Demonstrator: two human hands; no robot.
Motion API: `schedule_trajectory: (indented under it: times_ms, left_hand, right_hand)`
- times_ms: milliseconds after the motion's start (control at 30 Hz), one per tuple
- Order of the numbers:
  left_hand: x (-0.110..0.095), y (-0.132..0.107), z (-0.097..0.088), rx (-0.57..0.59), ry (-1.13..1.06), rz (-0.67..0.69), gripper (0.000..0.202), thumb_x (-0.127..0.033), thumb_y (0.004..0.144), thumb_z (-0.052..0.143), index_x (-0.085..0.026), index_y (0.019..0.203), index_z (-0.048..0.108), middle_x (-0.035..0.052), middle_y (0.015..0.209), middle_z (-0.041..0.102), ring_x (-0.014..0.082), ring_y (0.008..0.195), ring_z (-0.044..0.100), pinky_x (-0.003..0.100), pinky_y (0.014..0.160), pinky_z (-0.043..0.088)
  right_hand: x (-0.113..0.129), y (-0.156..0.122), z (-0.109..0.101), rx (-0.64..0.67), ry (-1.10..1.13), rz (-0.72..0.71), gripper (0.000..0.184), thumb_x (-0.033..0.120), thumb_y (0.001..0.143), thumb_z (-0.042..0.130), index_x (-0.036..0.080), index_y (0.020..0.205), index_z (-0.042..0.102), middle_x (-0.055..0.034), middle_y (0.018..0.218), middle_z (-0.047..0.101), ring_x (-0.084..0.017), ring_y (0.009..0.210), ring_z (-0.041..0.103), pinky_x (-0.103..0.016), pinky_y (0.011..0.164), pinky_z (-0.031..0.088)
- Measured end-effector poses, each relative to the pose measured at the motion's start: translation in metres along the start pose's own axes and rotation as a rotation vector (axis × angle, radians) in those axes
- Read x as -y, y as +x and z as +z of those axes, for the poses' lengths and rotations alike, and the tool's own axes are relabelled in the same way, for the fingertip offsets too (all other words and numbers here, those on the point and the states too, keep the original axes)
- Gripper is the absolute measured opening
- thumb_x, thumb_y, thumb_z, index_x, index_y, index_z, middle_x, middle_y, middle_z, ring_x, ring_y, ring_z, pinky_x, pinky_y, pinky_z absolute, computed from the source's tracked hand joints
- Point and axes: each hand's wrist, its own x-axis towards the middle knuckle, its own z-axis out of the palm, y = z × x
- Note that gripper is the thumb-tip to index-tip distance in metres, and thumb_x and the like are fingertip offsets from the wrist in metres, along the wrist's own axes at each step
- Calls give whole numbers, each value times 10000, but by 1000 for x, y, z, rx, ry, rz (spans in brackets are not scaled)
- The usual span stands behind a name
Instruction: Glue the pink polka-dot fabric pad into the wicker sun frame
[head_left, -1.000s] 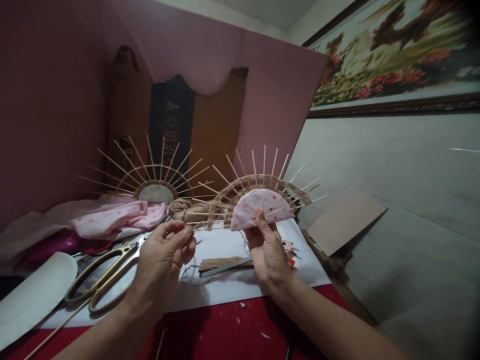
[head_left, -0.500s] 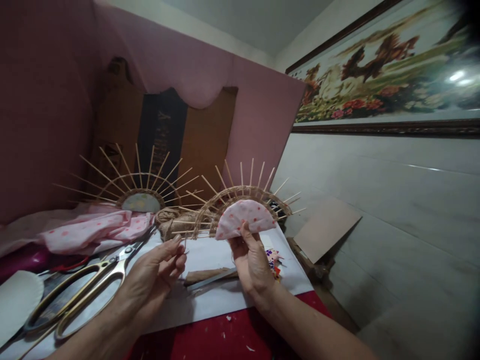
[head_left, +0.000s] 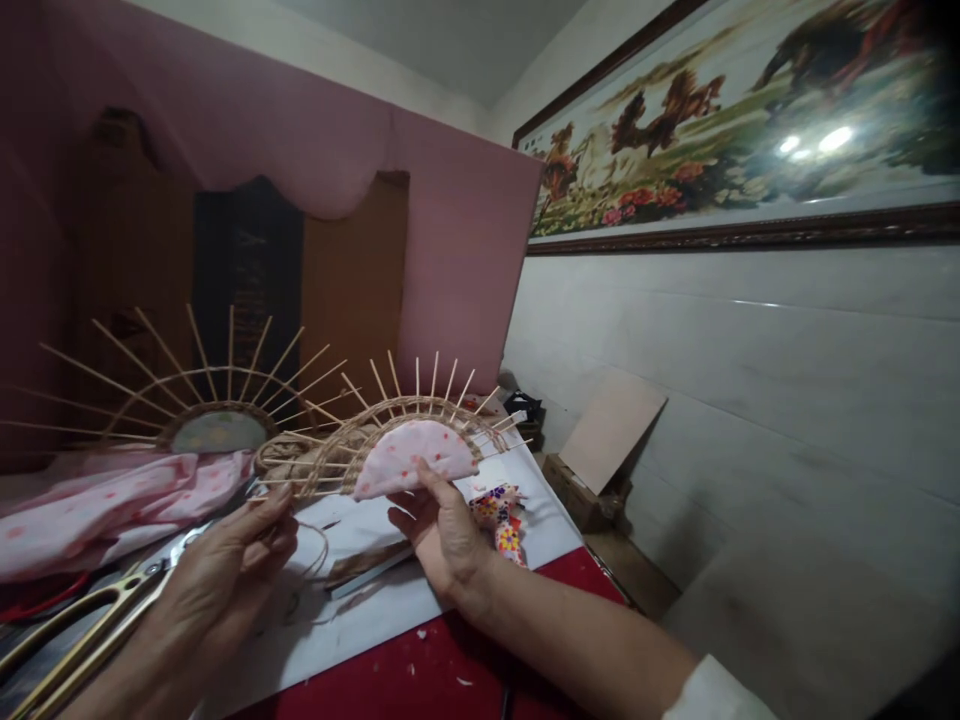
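Half-round woven piece [head_left: 416,447] with the pink dotted centre is held up above the desk [head_left: 390,685], its lower edge clamped between the right hand's [head_left: 444,535] thumb and fingers. Left hand's [head_left: 225,565] fingertips are pinched together at its left edge; what's gripped can't really be made out. Dotted cloth [head_left: 135,495] and scissors [head_left: 154,568] are left lying further left.
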Motion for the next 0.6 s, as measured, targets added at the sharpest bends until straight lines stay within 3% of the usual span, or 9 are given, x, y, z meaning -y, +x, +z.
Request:
schedule_trajectory:
  times_ms: [333, 600]
  left_hand:
    - [-2, 10, -7, -50, 84, -9, 162, 11, 776, 575, -126, 738, 653, -14, 696, 579, 42, 467, 539, 113, 387, 472]
    - [-6, 19, -10, -87, 50, -3, 222, 11, 816, 509, -115, 663, 609, -6, 625, 558, 45, 439, 531, 101, 345, 433]
  right_hand:
    - [4, 9, -4, -35, -66, 133, 183, 239, 697, 739, 136, 674, 590, 5, 548, 635, -96, 497, 593, -172, 459, 450]
    - [1, 12, -7, 19, 8, 212, 108, 153, 760, 681, 105, 759, 584, -87, 747, 675, -160, 757, 693, -246, 757, 545]
